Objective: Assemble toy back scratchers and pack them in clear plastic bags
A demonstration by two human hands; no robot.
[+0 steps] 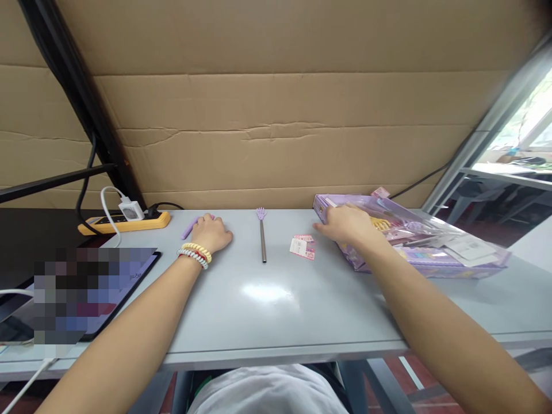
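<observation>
My left hand (211,234), palm down on the desk, has its fingers curled over a slim purple pen-like thing (188,231), whose left end sticks out; the rest is mostly hidden. At the right, my right hand (347,223) grips the left edge of a purple box (448,270), thumb to the left, other fingertips partly hidden. Clear plastic and a yellow item (380,223) show in the box. Between my hands lies a back scratcher (263,236) with a purple hand-shaped head and dark metal handle. Right of it rests a small pink-and-white tag (303,246).
A tablet (149,267), partly blurred out, lies at the left of the grey desk (241,328). Behind it sits a yellow power strip (146,223) with a white charger (131,209) and cables. Cardboard (276,161) walls off the back. A black metal post (81,98) slants at the left.
</observation>
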